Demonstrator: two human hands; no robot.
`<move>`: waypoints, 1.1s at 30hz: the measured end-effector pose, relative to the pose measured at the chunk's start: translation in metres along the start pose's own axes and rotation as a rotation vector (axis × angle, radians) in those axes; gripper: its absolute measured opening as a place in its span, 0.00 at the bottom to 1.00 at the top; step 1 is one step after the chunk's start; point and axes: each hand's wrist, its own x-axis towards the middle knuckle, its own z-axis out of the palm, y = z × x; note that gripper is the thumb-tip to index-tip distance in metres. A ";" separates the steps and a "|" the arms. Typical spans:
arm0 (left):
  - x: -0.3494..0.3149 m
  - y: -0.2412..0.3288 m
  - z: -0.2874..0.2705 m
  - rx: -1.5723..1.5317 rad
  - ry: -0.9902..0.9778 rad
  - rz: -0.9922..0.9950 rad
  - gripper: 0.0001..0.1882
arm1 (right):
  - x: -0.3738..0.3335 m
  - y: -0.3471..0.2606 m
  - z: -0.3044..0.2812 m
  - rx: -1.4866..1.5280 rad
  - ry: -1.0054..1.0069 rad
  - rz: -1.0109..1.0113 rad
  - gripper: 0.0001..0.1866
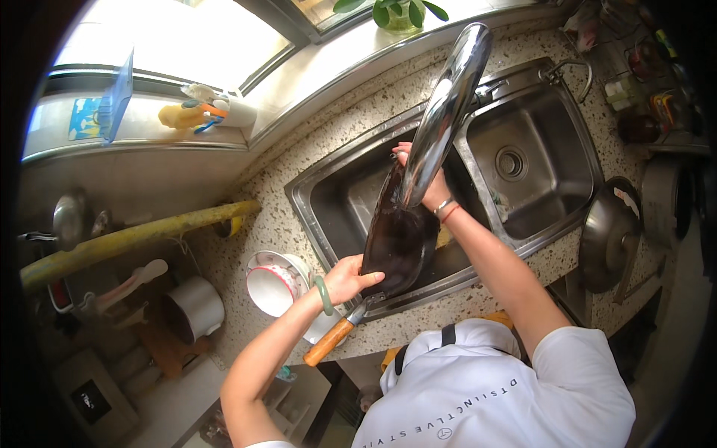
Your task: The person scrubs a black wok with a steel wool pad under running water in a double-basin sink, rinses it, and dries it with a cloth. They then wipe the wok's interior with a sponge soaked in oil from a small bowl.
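Note:
A dark wok (pixel 399 250) is tilted on its side over the left basin of the steel sink (pixel 340 175). Its wooden handle (pixel 331 342) sticks out past the sink's front edge toward me. My left hand (pixel 349 278), below a green bangle, grips the wok's left side near the handle, thumb on the dark surface. At the far end, my right hand (pixel 435 190) holds the wok's edge. The thick chrome faucet (pixel 447 112) passes in front of that hand and hides part of it. Some of its fingertips show left of the faucet.
Left of the sink stand stacked bowls (pixel 270 290) and a white pot (pixel 196 308). A domed lid (pixel 609 235) rests right of the right basin (pixel 526 160). A yellow pole (pixel 142 239) crosses the left side. A plant (pixel 399 15) stands on the window ledge.

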 end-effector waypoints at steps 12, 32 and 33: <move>0.033 0.012 0.025 -0.365 0.104 0.087 0.14 | -0.065 -0.059 0.001 -0.170 -0.025 -0.118 0.14; 0.031 0.014 0.010 -0.456 0.436 0.005 0.31 | -0.127 0.171 0.011 0.414 0.033 0.906 0.24; 0.029 0.009 0.011 -0.444 0.464 0.024 0.30 | -0.143 0.154 0.014 0.249 0.028 0.900 0.24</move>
